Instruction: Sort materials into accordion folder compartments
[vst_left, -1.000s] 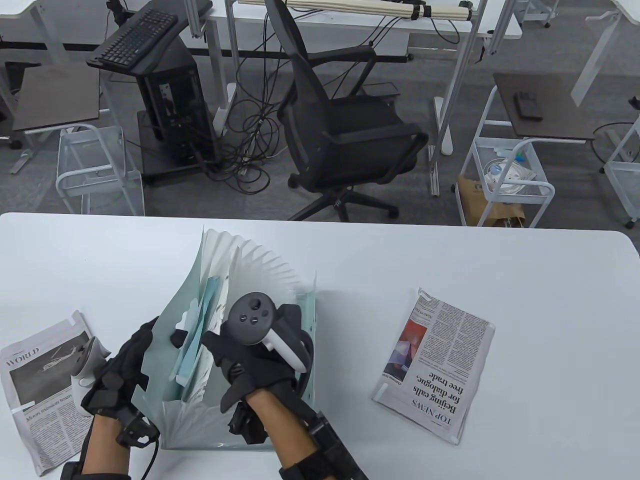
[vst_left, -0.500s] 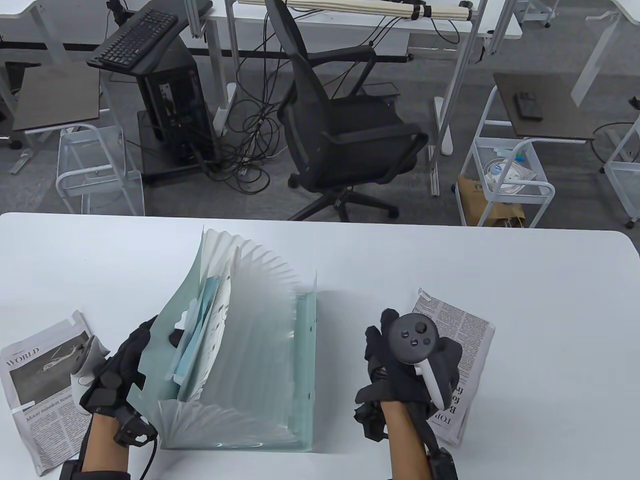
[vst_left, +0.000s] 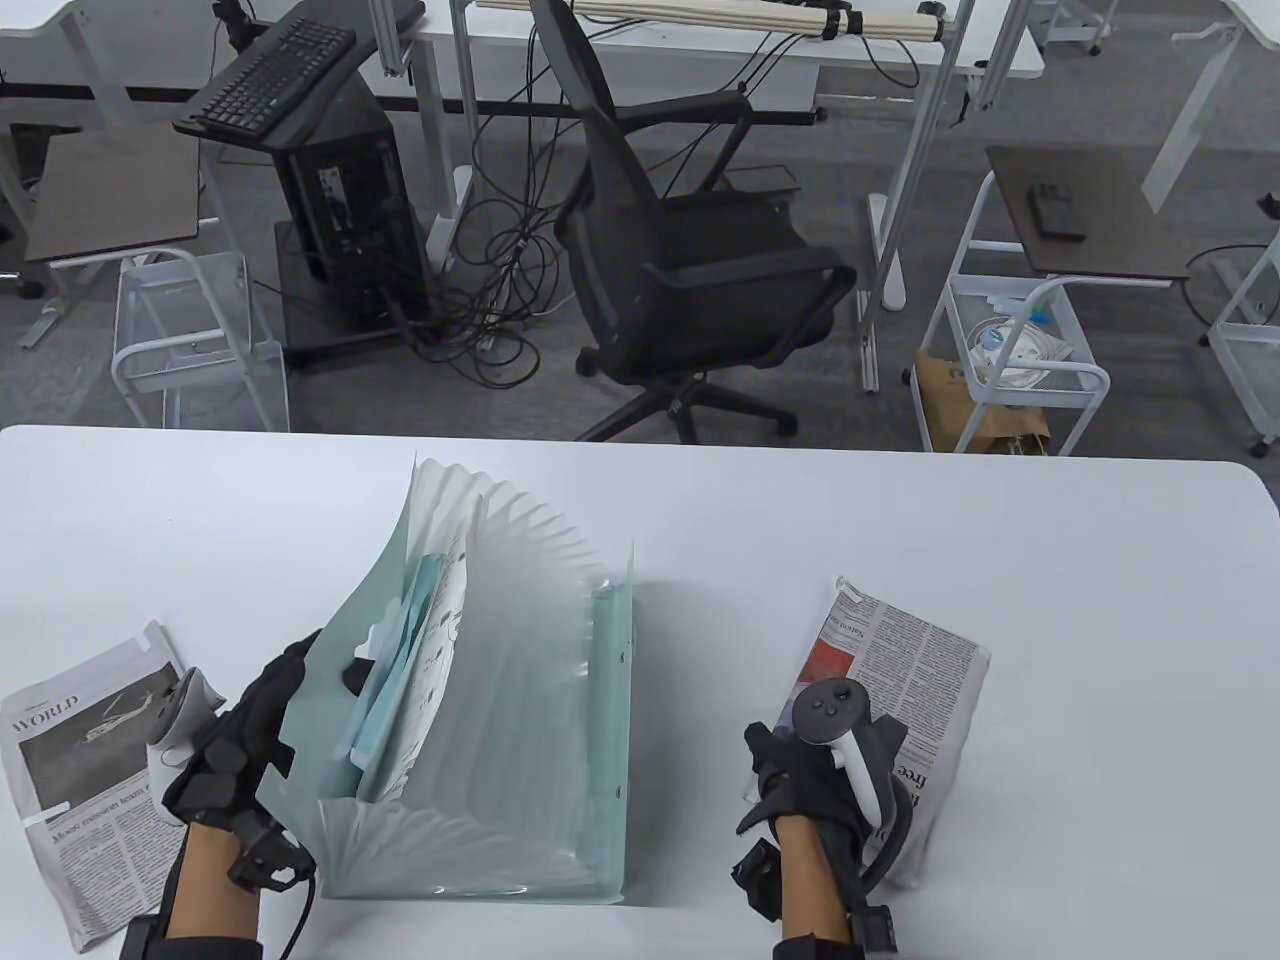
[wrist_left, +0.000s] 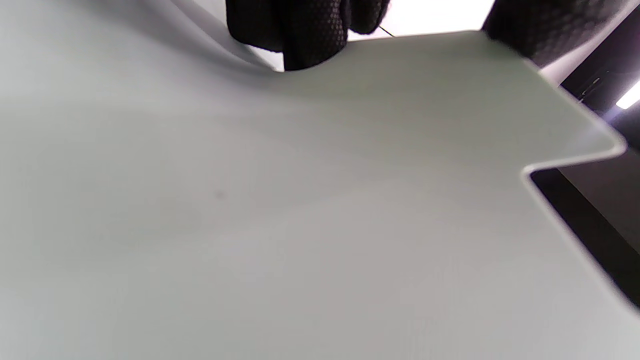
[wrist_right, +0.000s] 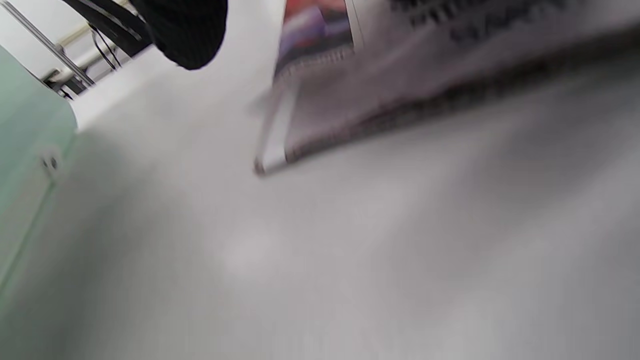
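A pale green accordion folder (vst_left: 530, 700) stands fanned open on the white table (vst_left: 1050, 560). Blue and white papers (vst_left: 420, 640) sit in its front compartments. My left hand (vst_left: 290, 680) grips the folder's front cover (vst_left: 330, 620) and holds it pulled to the left. The cover fills the left wrist view (wrist_left: 300, 225), with my fingers (wrist_left: 300, 30) over its top edge. My right hand (vst_left: 790, 770) is empty and hovers over the near left corner of a folded newspaper (vst_left: 900, 660). The right wrist view is blurred and shows that newspaper (wrist_right: 400, 90) flat on the table.
A second folded newspaper (vst_left: 70, 760) lies at the table's left edge, beside my left hand. The folder's back panel (vst_left: 610, 720) lies between my hands. An office chair (vst_left: 690, 250) and trolleys stand beyond the far table edge.
My right hand left the folder's compartments and moved right, then down toward the near corner of the right newspaper. My left hand kept its grip on the cover.
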